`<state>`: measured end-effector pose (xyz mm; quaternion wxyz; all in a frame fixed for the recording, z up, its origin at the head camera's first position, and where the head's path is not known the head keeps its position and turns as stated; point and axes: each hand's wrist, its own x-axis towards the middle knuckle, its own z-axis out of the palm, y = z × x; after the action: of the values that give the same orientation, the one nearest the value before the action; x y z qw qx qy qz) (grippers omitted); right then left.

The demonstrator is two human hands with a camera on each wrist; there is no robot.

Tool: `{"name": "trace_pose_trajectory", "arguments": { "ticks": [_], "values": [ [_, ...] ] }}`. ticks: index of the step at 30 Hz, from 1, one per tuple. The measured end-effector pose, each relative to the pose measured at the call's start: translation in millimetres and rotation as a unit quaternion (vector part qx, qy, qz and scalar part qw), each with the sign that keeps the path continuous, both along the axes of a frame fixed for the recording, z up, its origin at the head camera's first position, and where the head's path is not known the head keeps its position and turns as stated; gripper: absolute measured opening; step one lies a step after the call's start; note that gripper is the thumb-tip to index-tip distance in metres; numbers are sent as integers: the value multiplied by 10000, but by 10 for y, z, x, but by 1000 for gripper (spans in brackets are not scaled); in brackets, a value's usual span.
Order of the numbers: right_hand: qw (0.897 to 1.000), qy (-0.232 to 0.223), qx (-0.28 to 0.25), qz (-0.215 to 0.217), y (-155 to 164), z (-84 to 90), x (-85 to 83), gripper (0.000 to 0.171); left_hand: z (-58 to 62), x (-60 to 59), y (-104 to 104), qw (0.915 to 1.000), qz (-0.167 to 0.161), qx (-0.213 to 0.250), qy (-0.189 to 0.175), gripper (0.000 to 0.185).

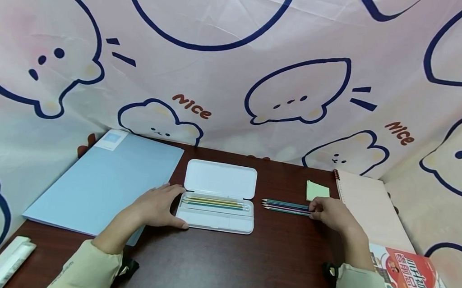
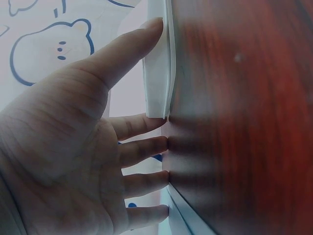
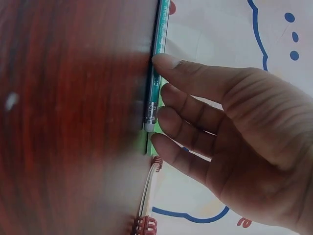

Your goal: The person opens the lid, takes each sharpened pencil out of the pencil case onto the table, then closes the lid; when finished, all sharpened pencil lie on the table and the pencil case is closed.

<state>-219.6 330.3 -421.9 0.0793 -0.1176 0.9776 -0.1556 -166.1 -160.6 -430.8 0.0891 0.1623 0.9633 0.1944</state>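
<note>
A white pencil case (image 1: 219, 223) lies on the table with its lid folded back, and several pencils (image 1: 216, 202) rest in its upper compartment. My left hand (image 1: 157, 206) touches its left side, thumb along the front edge and forefinger by the back left corner. The left wrist view shows these fingers (image 2: 142, 147) spread and fairly straight. Right of the case, several more pencils (image 1: 279, 205) lie side by side on the table. Their right ends are between the thumb and fingers of my right hand (image 1: 333, 214). In the right wrist view, the thumb presses a green pencil (image 3: 157, 88) with a white eraser.
At the left lies a light blue folder (image 1: 118, 180), with a white packet (image 1: 11, 262) nearer the front. Green sticky notes (image 1: 317, 190) lie beyond the right hand. An open spiral notebook (image 1: 374, 209) and a red-and-white book (image 1: 415, 280) line the right side. Patterned cloth hangs behind.
</note>
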Motion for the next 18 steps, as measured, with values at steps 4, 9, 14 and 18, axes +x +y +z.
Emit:
{"name": "trace_pose_trajectory", "arguments": {
  "ticks": [4,9,14,18],
  "values": [
    [9996,231,-103,141,-91,69,21,7,17,-2,-11,10000,17,-43,-29,96],
    [9947,440,-712,591,-372,216,57,20,44,-16,-12,10000,-15,-77,6,97],
    [9877,362,-1171,968,-767,277,43,23,39,-6,-19,10000,-56,-16,12,97],
    [9837,166,-1416,1096,-1078,251,13,22,19,0,-10,10000,-58,3,14,98]
  ]
}}
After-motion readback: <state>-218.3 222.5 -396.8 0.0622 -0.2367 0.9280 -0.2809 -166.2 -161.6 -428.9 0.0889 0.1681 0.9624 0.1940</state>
